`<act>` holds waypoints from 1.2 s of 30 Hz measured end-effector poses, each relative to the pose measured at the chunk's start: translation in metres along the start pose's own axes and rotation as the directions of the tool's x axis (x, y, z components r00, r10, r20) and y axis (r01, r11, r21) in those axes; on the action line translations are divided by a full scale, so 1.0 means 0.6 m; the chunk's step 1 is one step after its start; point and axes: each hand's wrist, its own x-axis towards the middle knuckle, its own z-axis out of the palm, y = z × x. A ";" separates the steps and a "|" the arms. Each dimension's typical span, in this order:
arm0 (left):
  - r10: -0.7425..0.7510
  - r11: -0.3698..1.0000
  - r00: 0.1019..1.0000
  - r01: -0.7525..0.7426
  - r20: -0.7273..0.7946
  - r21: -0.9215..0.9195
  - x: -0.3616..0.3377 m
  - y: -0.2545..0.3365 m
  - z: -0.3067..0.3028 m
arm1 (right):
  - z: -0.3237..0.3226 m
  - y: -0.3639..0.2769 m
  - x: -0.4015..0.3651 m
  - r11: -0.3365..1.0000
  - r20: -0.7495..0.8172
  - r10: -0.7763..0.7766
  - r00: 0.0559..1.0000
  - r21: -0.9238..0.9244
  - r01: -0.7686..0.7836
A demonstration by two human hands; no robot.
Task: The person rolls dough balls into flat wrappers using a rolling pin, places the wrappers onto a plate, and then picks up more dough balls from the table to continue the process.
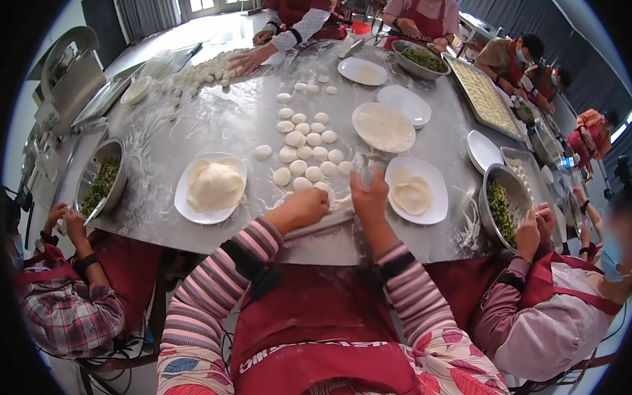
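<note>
My left hand [305,207] is at the table's near edge with its fingers curled; what it holds, if anything, is hidden. My right hand [370,194] is closed round a small blurred object [366,173] that I cannot make out. Flour lies between the two hands. Small round dough pieces [303,152] are spread just beyond my left hand. A white plate with flat dough wrappers [411,194] stands to the right of my right hand. Another plate, heaped with wrappers [216,184], is to the left of my left hand.
Bowls of green filling [106,180] [500,204] stand at both sides, each by a seated person. Flour-dusted plates [384,127] lie ahead. Across the floury metal table [148,212], a person's hand [252,59] touches more dough pieces. A full tray [485,97] is at the far right.
</note>
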 end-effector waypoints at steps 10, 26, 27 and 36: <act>0.049 0.995 0.995 -0.042 0.083 -0.087 -0.021 0.011 -0.004 | -0.040 -0.012 -0.040 0.991 -0.095 -0.099 0.990 -0.100 0.090; -0.089 0.996 0.996 0.090 0.023 -0.029 -0.002 0.033 -0.001 | -0.013 -0.002 -0.006 0.997 0.058 0.063 0.996 0.036 -0.066; -0.056 0.998 0.997 0.056 0.046 0.008 0.000 0.027 0.000 | -0.023 -0.004 -0.014 1.000 -0.001 -0.007 1.000 0.002 0.007; -0.053 0.998 0.997 0.051 -0.054 -0.044 -0.026 0.034 0.007 | -0.033 -0.002 -0.038 0.999 -0.041 -0.001 0.999 -0.037 0.000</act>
